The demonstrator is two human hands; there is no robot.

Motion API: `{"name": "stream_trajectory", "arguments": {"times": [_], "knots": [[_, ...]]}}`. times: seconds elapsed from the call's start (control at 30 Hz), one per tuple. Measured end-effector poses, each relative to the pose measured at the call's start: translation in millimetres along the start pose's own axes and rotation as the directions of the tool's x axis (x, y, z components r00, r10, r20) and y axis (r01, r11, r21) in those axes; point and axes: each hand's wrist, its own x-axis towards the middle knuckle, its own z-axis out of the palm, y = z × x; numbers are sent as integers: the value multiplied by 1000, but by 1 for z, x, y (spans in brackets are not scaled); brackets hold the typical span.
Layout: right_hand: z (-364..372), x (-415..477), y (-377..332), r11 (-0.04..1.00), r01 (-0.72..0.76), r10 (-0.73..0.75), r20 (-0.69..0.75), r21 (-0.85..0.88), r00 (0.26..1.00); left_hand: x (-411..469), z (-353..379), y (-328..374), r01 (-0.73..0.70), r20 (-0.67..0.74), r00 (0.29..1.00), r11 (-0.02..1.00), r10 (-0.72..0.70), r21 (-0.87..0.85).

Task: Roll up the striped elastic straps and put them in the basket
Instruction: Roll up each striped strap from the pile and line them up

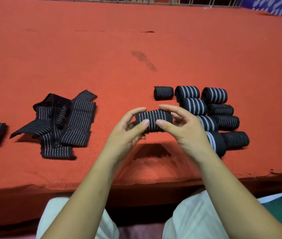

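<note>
Head view: the left grip pinches the 9 o'clock end of a rolled strap and the right grip its 3 o'clock end, both with fingers curled, just above the red bench. Loose straps lie at 9 o'clock and finished rolls at 3 o'clock.

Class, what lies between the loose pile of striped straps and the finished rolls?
In the head view, one rolled strap, held by the left hand and right hand, above the red cloth.
</note>
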Motion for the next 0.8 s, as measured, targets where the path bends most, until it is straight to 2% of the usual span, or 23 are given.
{"name": "stream_trajectory", "arguments": {"times": [0.13,0.3,0.4,0.5,0.6,0.7,0.8], "knots": [[-14,42,5,989,-4,0,-25,-149,1000,48,1,0,-6,-25,1000,997,8,71],[-31,99,44,928,-103,79,-80,-358,994,113,-6,-26,12,-48,999,930,6,367],[-34,121,64,902,-171,123,-143,-396,982,144,-6,-46,51,-39,999,867,-36,495],[-31,136,80,889,-194,98,-241,-415,966,169,-3,-54,66,-74,997,845,-32,531],[-27,145,90,858,-245,115,-297,-451,948,187,-5,-68,41,-112,993,767,41,641],[-25,151,94,787,-295,148,-299,-542,943,192,-7,-79,52,-108,993,657,45,752],[-25,152,88,714,-303,168,-266,-631,949,193,-7,-80,90,-131,991,625,19,775]]}}
